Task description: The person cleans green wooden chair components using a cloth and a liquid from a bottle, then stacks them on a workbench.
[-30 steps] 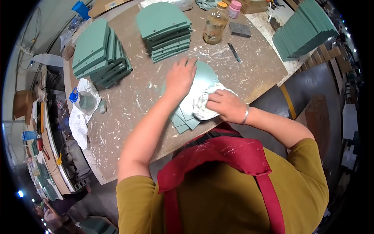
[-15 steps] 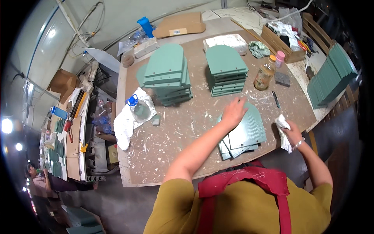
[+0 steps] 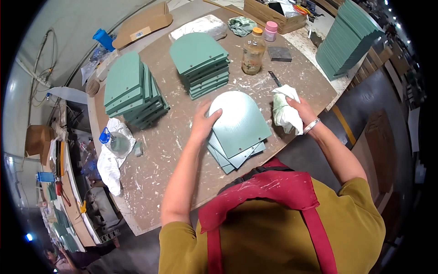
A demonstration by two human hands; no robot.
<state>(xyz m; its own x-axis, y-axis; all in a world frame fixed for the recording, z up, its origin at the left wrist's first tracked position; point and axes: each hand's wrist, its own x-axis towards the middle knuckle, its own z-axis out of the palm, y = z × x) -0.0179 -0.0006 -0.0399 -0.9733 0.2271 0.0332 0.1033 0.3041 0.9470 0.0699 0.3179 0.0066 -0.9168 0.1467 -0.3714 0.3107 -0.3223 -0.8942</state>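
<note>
A green round-topped panel [image 3: 242, 121] lies uppermost on a small, fanned-out pile at the table's near edge. My left hand [image 3: 203, 121] grips its left rim, thumb on the top face and the other fingers partly hidden along the side. In my right hand [image 3: 302, 113] is a bunched white cloth [image 3: 286, 110], held just right of the pile and apart from it. Two taller stacks of similar panels stand beyond: one stack [image 3: 199, 59] behind the pile, another stack [image 3: 130, 89] to the left.
On the right are a jar with an orange lid [image 3: 253, 51], a pink bottle [image 3: 270, 31], a grey block [image 3: 279, 54] and a dark thin tool [image 3: 274, 78]. A blue-capped bottle [image 3: 116, 142] rests on a white rag [image 3: 108, 173] at left. A tall panel row [image 3: 346, 41] stands far right.
My left hand has come down from above the top panel's far side to grip its left rim. My right hand keeps the cloth, now nearer the pile. The view has turned.
</note>
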